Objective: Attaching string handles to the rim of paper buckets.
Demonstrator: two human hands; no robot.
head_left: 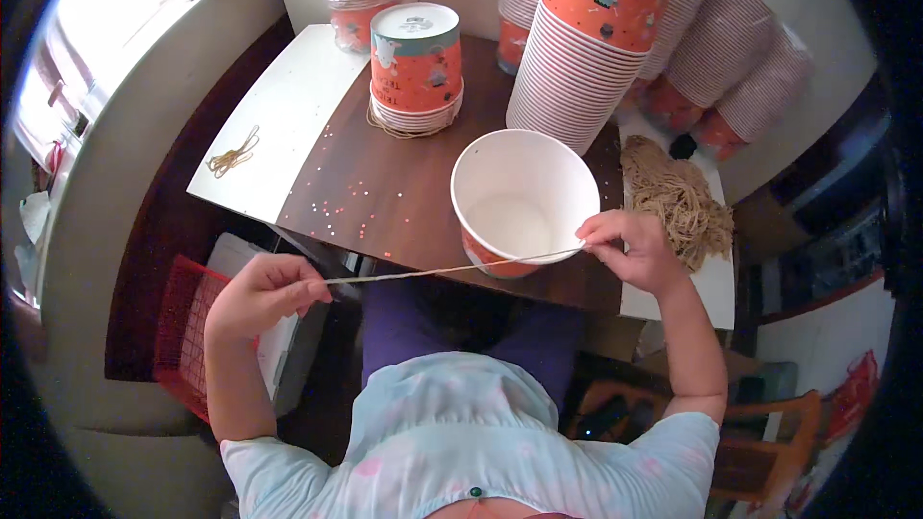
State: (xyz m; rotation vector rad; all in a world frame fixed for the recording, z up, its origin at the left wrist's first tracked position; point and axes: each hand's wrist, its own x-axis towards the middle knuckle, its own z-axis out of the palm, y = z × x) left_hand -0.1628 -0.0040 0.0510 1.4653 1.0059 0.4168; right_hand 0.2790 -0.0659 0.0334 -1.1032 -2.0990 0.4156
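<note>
A thin pale twine (423,273) is stretched between my two hands, above the table's front edge. My left hand (274,290) pinches one end out beyond the table edge on the left. At the other end, my right hand (630,248) pinches the twine close against the rim of an open paper bucket (524,194). That bucket is white inside with an orange printed outside, and it stands upright near the front edge. The twine crosses in front of its near rim. Whether twine runs on behind my right fingers is hidden.
An upside-down bucket stack (416,62) with twine around its base stands behind, left of a tall leaning stack (577,67). Tangled twine (678,197) lies at right, a small twine bundle (234,154) at left. Small dots litter the brown table (336,163). A red basket (183,336) sits below.
</note>
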